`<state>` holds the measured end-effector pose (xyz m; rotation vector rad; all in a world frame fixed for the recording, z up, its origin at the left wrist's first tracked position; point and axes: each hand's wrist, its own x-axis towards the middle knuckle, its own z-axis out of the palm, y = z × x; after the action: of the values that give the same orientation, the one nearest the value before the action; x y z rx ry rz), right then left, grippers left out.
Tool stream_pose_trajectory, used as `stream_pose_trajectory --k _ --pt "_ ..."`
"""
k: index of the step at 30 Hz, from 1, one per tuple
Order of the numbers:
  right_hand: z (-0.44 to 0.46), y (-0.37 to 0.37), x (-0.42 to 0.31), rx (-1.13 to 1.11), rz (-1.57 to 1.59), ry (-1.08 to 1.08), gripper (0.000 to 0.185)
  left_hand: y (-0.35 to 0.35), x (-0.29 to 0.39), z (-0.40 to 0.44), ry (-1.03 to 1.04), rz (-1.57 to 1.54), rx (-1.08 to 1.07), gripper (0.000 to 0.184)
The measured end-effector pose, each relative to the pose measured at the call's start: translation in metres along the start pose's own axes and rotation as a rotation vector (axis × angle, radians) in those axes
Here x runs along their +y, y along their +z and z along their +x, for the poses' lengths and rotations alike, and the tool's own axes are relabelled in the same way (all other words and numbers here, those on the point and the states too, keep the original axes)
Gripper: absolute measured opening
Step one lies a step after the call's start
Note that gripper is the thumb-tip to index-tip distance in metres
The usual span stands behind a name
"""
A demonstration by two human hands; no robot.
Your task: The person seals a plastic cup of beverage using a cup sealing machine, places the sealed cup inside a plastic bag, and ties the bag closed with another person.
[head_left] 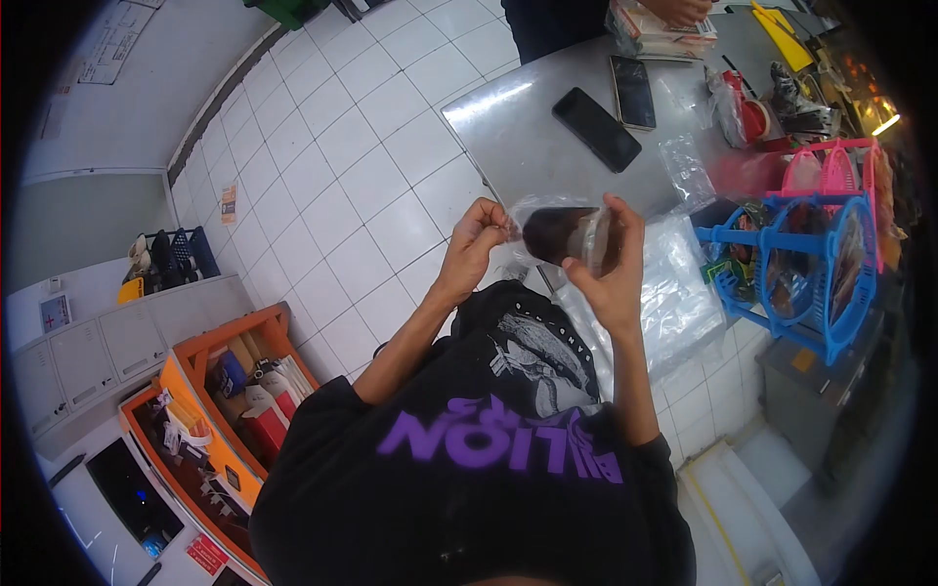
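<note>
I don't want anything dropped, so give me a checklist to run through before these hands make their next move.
1. Right hand gripping the dark item: ok, it is held.
2. Left hand on the clear plastic: ok, it appears pinched.
3. Clear plastic fully closed around the dark item: cannot tell.
4. Metal table free of loose things: not ok, a black phone and a second phone lie there.
5. Both phones apart from the hands: ok, neither is touched.
</note>
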<state>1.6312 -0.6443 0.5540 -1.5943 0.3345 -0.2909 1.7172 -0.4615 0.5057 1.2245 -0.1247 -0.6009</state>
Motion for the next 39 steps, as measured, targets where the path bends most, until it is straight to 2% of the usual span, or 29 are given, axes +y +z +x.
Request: stream_pose_trajectory --k 2,4,6,13,15,19,21,25,27,30,34,36,37,39 --pt "-0.005 0.006 -0.008 0.026 -0.485 -0.174 0.081 0.007 0.0 -0.002 0.012 -0.003 -0.03 0.01" --pt "-0.012 0.016 -0.009 0.017 -0.583 -0.155 0.082 0.016 0.0 -0.005 0.022 -0.011 -0.064 0.009" --pt "-0.017 0.023 -0.007 -0.004 -0.751 -0.146 0.087 0.025 0.0 -0.007 0.077 0.131 -0.136 0.007" --pt "-0.024 0.022 0.009 0.054 -0.815 -0.019 0.094 0.03 -0.013 -0.001 0.079 -0.004 -0.135 0.008" --pt "-0.027 0.012 0.005 -0.038 -0.473 0.172 0.094 0.033 -0.013 0.002 -0.037 -0.05 -0.055 0.008" --pt "-0.039 0.005 0.017 -0.066 -0.464 0.138 0.092 0.038 -0.021 0.002 -0.088 0.012 -0.115 0.009" --pt "-0.044 0.006 0.021 -0.095 -0.635 0.096 0.088 0.037 -0.031 0.0 -0.114 0.021 -0.157 0.008" --pt "-0.054 0.006 0.021 -0.101 -0.718 0.183 0.085 0.043 -0.041 -0.005 -0.113 -0.005 -0.16 0.01" --pt "-0.057 0.002 0.02 -0.136 -0.744 0.207 0.084 0.045 -0.042 -0.006 -0.27 -0.089 -0.095 0.011" --pt "-0.065 0.003 0.018 -0.167 -0.746 0.234 0.083 0.039 -0.043 -0.007 -0.392 -0.149 -0.102 0.018" --pt "-0.074 0.002 0.035 -0.118 -0.587 0.209 0.083 0.033 -0.048 -0.011 -0.419 -0.143 -0.111 0.018" --pt "-0.076 0.002 0.039 -0.18 -0.487 0.333 0.085 0.033 -0.05 -0.018 -0.41 0.096 -0.115 0.023" --pt "-0.079 0.0 0.046 -0.178 -0.481 0.337 0.085 0.029 -0.051 -0.021 -0.414 0.101 -0.116 0.023" --pt "-0.085 -0.008 0.056 -0.178 -0.53 0.175 0.074 0.018 -0.048 -0.024 -0.339 0.303 -0.318 0.026"
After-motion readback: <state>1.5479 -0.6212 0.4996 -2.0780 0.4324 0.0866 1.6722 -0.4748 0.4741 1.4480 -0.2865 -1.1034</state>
